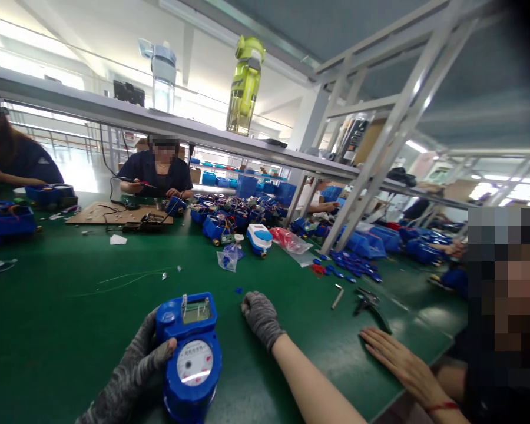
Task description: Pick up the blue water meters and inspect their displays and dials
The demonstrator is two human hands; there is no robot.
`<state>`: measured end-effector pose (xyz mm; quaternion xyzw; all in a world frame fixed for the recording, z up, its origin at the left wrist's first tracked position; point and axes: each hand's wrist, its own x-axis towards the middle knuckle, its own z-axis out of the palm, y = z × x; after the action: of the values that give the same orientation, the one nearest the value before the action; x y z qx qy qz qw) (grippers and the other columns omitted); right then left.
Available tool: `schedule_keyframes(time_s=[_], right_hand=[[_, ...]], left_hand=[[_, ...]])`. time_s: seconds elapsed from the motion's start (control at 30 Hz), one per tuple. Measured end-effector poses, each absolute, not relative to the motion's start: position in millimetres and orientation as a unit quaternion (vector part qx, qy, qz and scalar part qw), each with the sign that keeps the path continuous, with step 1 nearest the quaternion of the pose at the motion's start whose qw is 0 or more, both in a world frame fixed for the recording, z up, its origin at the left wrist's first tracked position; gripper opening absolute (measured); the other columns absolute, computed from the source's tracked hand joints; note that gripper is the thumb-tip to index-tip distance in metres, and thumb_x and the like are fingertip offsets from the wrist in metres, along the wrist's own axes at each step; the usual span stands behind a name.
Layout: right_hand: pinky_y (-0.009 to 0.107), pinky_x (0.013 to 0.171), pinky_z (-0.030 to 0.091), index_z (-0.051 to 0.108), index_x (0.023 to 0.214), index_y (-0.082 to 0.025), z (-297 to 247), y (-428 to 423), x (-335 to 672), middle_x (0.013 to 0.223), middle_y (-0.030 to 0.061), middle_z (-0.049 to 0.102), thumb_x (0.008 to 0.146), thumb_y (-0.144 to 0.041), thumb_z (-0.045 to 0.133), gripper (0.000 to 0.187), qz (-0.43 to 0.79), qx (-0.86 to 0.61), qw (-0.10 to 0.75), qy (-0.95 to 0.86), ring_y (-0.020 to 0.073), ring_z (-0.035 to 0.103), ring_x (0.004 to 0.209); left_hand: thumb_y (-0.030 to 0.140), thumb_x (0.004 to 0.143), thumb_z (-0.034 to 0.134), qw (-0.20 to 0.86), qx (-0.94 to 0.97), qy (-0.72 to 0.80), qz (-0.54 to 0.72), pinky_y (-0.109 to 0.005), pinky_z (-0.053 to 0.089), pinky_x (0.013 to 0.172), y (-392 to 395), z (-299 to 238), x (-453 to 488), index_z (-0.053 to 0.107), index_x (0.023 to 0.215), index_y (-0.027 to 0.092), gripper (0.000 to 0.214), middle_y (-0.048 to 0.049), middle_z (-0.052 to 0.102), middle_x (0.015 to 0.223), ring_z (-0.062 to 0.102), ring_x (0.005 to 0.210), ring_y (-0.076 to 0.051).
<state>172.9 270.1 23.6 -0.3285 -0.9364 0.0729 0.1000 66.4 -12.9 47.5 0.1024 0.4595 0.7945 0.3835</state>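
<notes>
My left hand [143,353], in a grey knitted glove, is closed round the left side of a blue water meter [194,359]. The thumb presses its front beside the round white dial, and a small rectangular display sits above the dial. To the right, my right hand [261,318], in a similar glove with bare fingertips, rests low over the green table with its fingers curled. Whatever may be inside those fingers is hidden. A tiny blue piece [238,290] lies just beyond its fingertips.
A co-worker's hand [400,362] lies flat at the right, near black-handled pliers [371,306] and a hex key [337,296]. Farther back are a white-and-blue meter [259,239], plastic bags [230,258] and piled blue housings [229,215]. A shelf [194,126] with bottles crosses above.
</notes>
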Motion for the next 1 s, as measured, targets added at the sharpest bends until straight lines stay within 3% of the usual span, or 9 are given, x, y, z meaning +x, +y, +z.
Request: schedule_keyframes(time_s=[0.17,0.33,0.53,0.8,1.0], right_hand=[[0.026,0.082,0.042,0.069,0.088,-0.018,20.3,274.8,174.9,0.094,0.0076,0.067,0.085,-0.021,0.051,0.018,0.121,-0.327,0.131,-0.928,0.0179,0.059,0.090],[0.027,0.078,0.044,0.066,0.085,-0.015,31.8,267.6,181.9,0.088,0.0069,0.067,0.084,-0.022,0.053,0.015,0.219,-0.322,0.171,-0.905,0.0171,0.059,0.083],[0.025,0.071,0.047,0.064,0.087,-0.018,93.9,199.9,205.0,0.087,0.0028,0.066,0.085,-0.030,0.057,0.014,0.412,-0.145,0.216,-0.873,0.0150,0.060,0.079],[0.027,0.071,0.044,0.064,0.079,-0.017,125.5,160.1,206.7,0.080,0.0027,0.062,0.082,-0.017,0.055,0.010,0.284,-0.104,0.160,-0.940,0.0142,0.055,0.075],[0.028,0.073,0.043,0.065,0.080,-0.015,130.1,156.9,200.9,0.081,0.0047,0.062,0.082,-0.018,0.056,0.010,0.220,-0.108,0.147,-0.958,0.0153,0.055,0.076]], left_hand=[[0.036,0.056,0.093,0.374,0.112,0.474,0.789,-0.053,0.054,0.092,-10.7,42.7,62.2,0.034,0.139,0.032,0.102,-0.0105,0.061,0.127,0.056,0.116,-0.041],[0.030,0.078,0.078,0.388,0.185,0.458,0.778,-0.053,0.047,0.101,-19.8,63.6,75.5,0.035,0.140,0.034,0.075,-0.0095,0.053,0.137,0.051,0.123,-0.037],[0.027,0.080,0.075,0.366,0.213,0.460,0.781,-0.051,0.043,0.104,-21.5,85.1,83.9,0.043,0.136,0.027,0.065,-0.0115,0.050,0.140,0.046,0.128,-0.037],[0.028,0.078,0.076,0.352,0.230,0.468,0.777,-0.051,0.045,0.102,-22.0,85.9,82.7,0.044,0.135,0.025,0.065,-0.0121,0.051,0.138,0.048,0.125,-0.038],[0.028,0.080,0.075,0.347,0.231,0.472,0.777,-0.048,0.047,0.102,-20.8,83.5,83.3,0.041,0.136,0.023,0.066,-0.0131,0.051,0.138,0.049,0.125,-0.036]])
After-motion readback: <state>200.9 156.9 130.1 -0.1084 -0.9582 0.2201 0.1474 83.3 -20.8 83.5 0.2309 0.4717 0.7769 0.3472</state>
